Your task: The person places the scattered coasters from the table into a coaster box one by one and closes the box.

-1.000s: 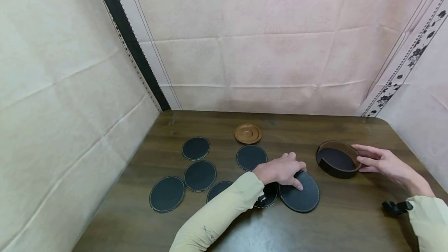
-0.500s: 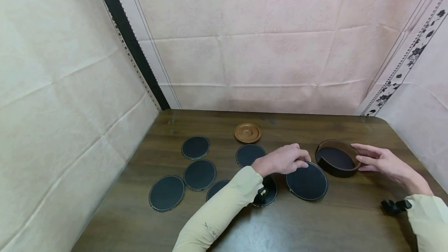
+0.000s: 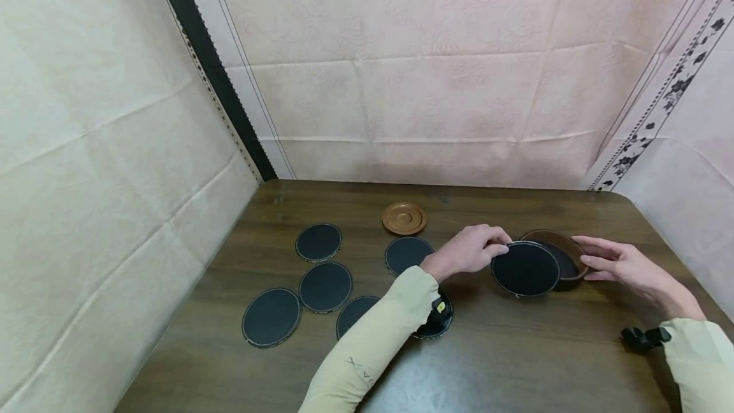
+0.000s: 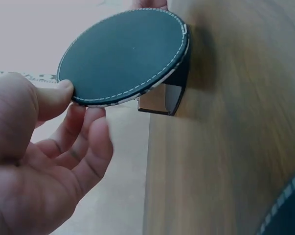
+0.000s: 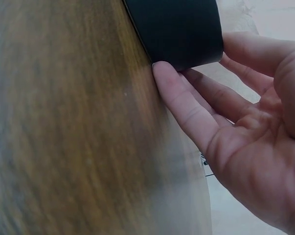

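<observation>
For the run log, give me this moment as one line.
left hand: pinches black coaster, lifted at holder's rim | right hand: steadies round holder | table: six black coasters, brown disc

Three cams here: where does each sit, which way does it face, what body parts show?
Head: worn on the head, looking forward and down at the table; both sleeves and hands show.
Left wrist: behind the left hand, which pinches a coaster by the holder.
Right wrist: beside the right hand, which touches the holder's wall.
Shared: both wrist views show the holder.
</observation>
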`<state>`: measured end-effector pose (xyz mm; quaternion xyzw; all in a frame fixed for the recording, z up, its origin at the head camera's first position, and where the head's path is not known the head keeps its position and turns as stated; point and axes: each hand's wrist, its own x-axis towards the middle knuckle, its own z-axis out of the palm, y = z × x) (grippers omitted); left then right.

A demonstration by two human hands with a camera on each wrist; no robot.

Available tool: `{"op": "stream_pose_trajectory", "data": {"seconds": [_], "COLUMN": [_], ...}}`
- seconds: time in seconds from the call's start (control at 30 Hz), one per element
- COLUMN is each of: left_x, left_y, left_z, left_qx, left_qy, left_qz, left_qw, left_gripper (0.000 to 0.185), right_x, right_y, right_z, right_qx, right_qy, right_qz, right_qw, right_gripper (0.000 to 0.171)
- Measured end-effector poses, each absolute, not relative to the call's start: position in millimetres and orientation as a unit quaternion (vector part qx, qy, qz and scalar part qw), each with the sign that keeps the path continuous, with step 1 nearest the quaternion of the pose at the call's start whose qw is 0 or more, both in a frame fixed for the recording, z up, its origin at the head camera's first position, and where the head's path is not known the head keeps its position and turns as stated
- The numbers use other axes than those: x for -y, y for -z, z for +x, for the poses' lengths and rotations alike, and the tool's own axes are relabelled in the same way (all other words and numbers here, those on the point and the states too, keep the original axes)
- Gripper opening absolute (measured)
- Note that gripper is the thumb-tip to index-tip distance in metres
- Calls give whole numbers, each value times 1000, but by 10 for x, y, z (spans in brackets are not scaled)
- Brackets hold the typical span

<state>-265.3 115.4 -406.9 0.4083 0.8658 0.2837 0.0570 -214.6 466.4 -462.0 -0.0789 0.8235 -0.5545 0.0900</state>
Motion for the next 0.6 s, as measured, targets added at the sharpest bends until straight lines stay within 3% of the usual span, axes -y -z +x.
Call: {"op": "stream_pose_trajectory", "data": {"seconds": [0.27,0.6], "left_x": [-1342,-1602], "left_y": [4135,4240], "left_z": [-2687,-2658], "left_qx": [-856,-811], "left_qy": [-395,-538], "left_qz": [325,203], "left_qw": [77,105], "left_gripper": [20,15], "right_x": [-4671,-4681], "right_y": [4608,4617], "right_z": [-2161,-2160], "right_qx": [-816,-791], "right_qy": [564,597], "right_qz": [-75,-88], "right_qw": [102,102], "right_gripper": [59,45]}}
